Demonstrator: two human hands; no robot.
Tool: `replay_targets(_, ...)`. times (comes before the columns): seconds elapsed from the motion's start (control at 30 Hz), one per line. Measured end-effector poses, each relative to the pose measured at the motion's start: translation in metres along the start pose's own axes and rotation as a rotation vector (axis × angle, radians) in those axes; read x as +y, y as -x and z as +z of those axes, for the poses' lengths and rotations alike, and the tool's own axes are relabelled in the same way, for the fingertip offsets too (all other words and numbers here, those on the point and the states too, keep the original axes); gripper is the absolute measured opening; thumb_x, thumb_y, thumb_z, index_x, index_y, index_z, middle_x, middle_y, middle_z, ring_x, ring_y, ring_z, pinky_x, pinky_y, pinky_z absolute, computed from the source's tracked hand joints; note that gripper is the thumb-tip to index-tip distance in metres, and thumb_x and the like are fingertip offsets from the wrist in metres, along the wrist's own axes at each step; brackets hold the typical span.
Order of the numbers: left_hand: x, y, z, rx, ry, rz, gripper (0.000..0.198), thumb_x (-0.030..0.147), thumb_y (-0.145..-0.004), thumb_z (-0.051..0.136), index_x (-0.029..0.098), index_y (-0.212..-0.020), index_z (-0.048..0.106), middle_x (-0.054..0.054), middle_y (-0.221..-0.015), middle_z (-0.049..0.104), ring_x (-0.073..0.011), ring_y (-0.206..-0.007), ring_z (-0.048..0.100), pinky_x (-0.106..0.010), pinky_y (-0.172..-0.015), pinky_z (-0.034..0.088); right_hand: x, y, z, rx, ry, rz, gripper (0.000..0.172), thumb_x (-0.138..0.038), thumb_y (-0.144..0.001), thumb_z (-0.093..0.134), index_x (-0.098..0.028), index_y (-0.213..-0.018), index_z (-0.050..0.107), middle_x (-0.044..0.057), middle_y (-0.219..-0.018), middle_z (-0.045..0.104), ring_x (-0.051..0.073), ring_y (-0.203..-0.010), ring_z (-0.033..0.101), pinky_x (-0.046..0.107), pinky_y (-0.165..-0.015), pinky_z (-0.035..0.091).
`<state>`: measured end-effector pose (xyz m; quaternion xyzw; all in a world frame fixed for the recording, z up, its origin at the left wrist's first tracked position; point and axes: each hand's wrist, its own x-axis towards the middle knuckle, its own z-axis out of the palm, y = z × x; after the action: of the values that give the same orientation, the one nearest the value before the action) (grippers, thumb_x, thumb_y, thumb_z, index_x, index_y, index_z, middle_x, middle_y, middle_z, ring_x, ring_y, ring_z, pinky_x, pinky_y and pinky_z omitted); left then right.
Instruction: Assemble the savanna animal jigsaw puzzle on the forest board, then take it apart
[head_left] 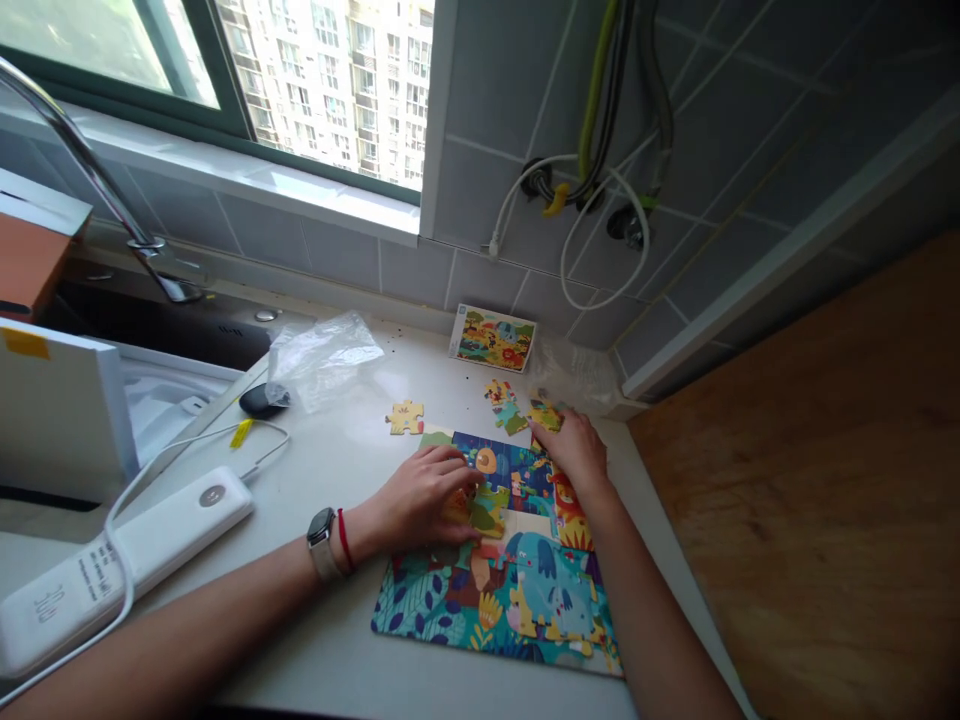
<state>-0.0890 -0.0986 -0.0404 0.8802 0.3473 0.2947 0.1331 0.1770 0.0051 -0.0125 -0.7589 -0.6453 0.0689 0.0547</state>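
Observation:
A colourful animal jigsaw puzzle (pixel 517 590) lies partly assembled on the white counter (pixel 345 470). My left hand (pixel 424 495), with a watch and red cord at the wrist, rests on the puzzle's upper left, fingers curled onto a green and yellow piece (pixel 489 508). My right hand (pixel 574 445) lies at the puzzle's upper right edge, fingers closed on a loose yellow piece (pixel 545 413). One loose piece (pixel 406 417) lies to the left and another (pixel 504 402) just beyond the puzzle.
The puzzle's picture box (pixel 493 338) leans against the tiled wall. A clear plastic bag (pixel 324 352), a dark mouse (pixel 262 400), a white power bank (pixel 112 565) with cable and a white box (pixel 60 410) lie left. A sink and tap (pixel 112 200) stand behind. A wooden surface (pixel 825 480) is at right.

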Motion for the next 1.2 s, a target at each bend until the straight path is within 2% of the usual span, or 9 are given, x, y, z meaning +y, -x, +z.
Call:
replay_targets(0.23,0.0,0.001,0.002,0.0,0.001,0.006,0.053,0.059,-0.083,0.079,0.022,-0.117,0.066,-0.009,-0.107,0.073,-0.0299,-0.108,0.066,-0.042,-0.095,0.051,0.028,-0.004,0.005,0.108,-0.014,-0.09,0.051,-0.046,-0.084,0.068,-0.015,-0.125,0.075,0.019,-0.113,0.078,0.035,-0.106,0.074,0.04,-0.088,0.056)
replay_targets(0.43,-0.002,0.001,0.002,-0.005,-0.015,-0.003,0.056,0.058,-0.081,0.083,0.02,-0.119,0.067,-0.009,-0.107,0.072,-0.0293,-0.103,0.066,-0.042,-0.091,0.051,0.057,0.001,0.007,0.171,-0.091,-0.193,0.047,-0.041,-0.085,0.066,-0.017,-0.123,0.077,0.018,-0.114,0.08,0.034,-0.101,0.076,0.04,-0.089,0.057)
replay_targets(0.57,-0.001,0.0,-0.002,0.001,-0.022,-0.01,0.053,0.058,-0.081,0.082,0.02,-0.117,0.069,-0.01,-0.108,0.072,-0.0285,-0.1,0.065,-0.041,-0.089,0.051,0.073,0.006,0.006,0.175,-0.249,-0.212,0.052,-0.048,-0.082,0.068,-0.016,-0.123,0.075,0.016,-0.111,0.08,0.03,-0.089,0.077,0.041,-0.087,0.058)
replay_targets(0.7,-0.001,0.0,-0.002,0.032,-0.012,-0.008,0.051,0.058,-0.084,0.079,0.022,-0.118,0.069,-0.01,-0.11,0.072,-0.0287,-0.1,0.065,-0.041,-0.088,0.052,0.083,0.006,0.003,0.179,-0.396,-0.216,0.05,-0.052,-0.078,0.072,-0.019,-0.115,0.076,0.014,-0.108,0.08,0.03,-0.089,0.076,0.043,-0.085,0.059)
replay_targets(0.8,-0.003,0.002,0.002,0.04,0.007,-0.028,0.05,0.056,-0.087,0.077,0.022,-0.122,0.067,-0.01,-0.112,0.071,-0.0282,-0.103,0.065,-0.041,-0.09,0.052,0.086,0.003,0.004,0.208,-0.59,-0.214,0.056,-0.054,-0.076,0.074,-0.016,-0.116,0.073,0.017,-0.108,0.078,0.03,-0.094,0.075,0.043,-0.082,0.061)
replay_targets(0.9,-0.006,0.004,0.006,0.016,0.052,-0.053,0.049,0.053,-0.088,0.078,0.022,-0.124,0.065,-0.009,-0.112,0.07,-0.0269,-0.103,0.065,-0.04,-0.091,0.053,0.088,0.0,0.008,0.206,-0.834,-0.185,0.059,-0.051,-0.073,0.077,-0.015,-0.119,0.069,0.017,-0.116,0.075,0.027,-0.093,0.075,0.04,-0.078,0.062)
replay_targets(1.0,-0.007,0.005,0.008,-0.01,0.107,-0.077,0.046,0.049,-0.088,0.08,0.022,-0.122,0.065,-0.008,-0.113,0.07,-0.0258,-0.103,0.065,-0.039,-0.09,0.052,0.089,-0.004,0.014,0.191,-1.012,-0.121,0.056,-0.045,-0.066,0.084,-0.018,-0.113,0.07,0.015,-0.121,0.074,0.022,-0.088,0.074,0.036,-0.076,0.06)
replay_targets(1.13,-0.005,0.005,0.006,-0.012,0.167,-0.114,0.038,0.043,-0.09,0.079,0.023,-0.12,0.065,-0.007,-0.11,0.071,-0.0237,-0.099,0.065,-0.037,-0.086,0.051,0.086,-0.005,0.015,0.224,-1.191,-0.048,0.049,-0.049,-0.061,0.089,-0.018,-0.098,0.076,0.01,-0.099,0.078,0.021,-0.081,0.07,0.031,-0.067,0.056)
replay_targets(1.2,-0.004,0.004,0.005,0.003,0.213,-0.149,0.03,0.04,-0.094,0.075,0.023,-0.116,0.065,-0.005,-0.102,0.072,-0.022,-0.094,0.065,-0.036,-0.082,0.051,0.08,-0.001,0.012,0.178,-1.237,-0.046,0.048,-0.052,-0.063,0.089,-0.019,-0.095,0.078,0.008,-0.091,0.078,0.02,-0.075,0.069,0.03,-0.064,0.055)
